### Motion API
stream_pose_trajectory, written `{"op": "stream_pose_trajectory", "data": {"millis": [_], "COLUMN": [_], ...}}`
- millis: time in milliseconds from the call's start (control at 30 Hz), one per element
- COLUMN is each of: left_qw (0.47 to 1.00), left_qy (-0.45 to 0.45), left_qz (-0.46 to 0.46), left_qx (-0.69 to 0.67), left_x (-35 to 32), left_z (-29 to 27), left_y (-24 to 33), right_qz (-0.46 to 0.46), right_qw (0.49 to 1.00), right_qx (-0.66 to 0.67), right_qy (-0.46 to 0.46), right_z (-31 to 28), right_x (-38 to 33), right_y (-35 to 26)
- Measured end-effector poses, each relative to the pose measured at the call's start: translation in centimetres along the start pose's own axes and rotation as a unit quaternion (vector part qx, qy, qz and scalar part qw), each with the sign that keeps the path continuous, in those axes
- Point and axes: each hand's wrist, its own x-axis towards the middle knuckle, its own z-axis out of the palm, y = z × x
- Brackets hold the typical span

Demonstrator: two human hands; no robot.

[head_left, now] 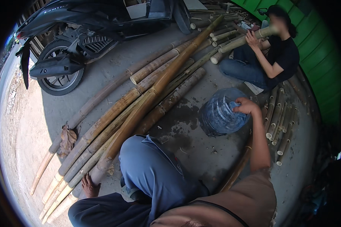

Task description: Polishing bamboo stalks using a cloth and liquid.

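My right hand (246, 106) is closed around the neck of a clear blue water jug (220, 115). The large ribbed jug lies tilted just above the wet concrete or touching it; I cannot tell which. Down at the lower left, my left hand (90, 186) has its fingers spread beside the lower end of a thick brown bamboo pole (130, 117), seemingly touching it. Several more long bamboo poles (98, 130) run alongside, from the lower left to the top. My bent knee (146, 159) is between the jug and the poles.
A black motorbike (102, 38) stands at the upper left. At the upper right a seated person (278, 56) holds a bamboo length (250, 39) by a green corrugated wall (322, 56). Cut bamboo pieces (278, 117) lie at right; a dry leaf (67, 140) rests near the left poles.
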Motion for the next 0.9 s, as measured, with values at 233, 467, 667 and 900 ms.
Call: {"op": "stream_pose_trajectory", "data": {"millis": [233, 467, 667, 900], "left_qw": [0.993, 0.995, 0.997, 0.999], "left_qy": [-0.072, -0.077, 0.042, -0.006], "left_qz": [-0.096, -0.063, -0.020, 0.030], "left_qx": [0.017, 0.023, 0.064, -0.040], "left_x": [-2.4, -1.8, 1.0, 7.8], "left_z": [1.6, 1.4, 0.9, -1.7], "left_y": [-2.6, -2.0, 0.5, 6.0], "right_qz": [0.038, 0.046, 0.027, -0.024], "right_qw": [0.938, 0.900, 0.899, 0.919], "right_qx": [0.062, 0.098, 0.146, 0.244], "right_qy": [-0.339, -0.422, -0.411, -0.308], "right_z": [7.3, 11.7, 10.9, 3.9], "right_x": [15.4, 18.0, 17.9, 13.4], "right_y": [-0.4, -0.1, 0.5, 2.3]}}
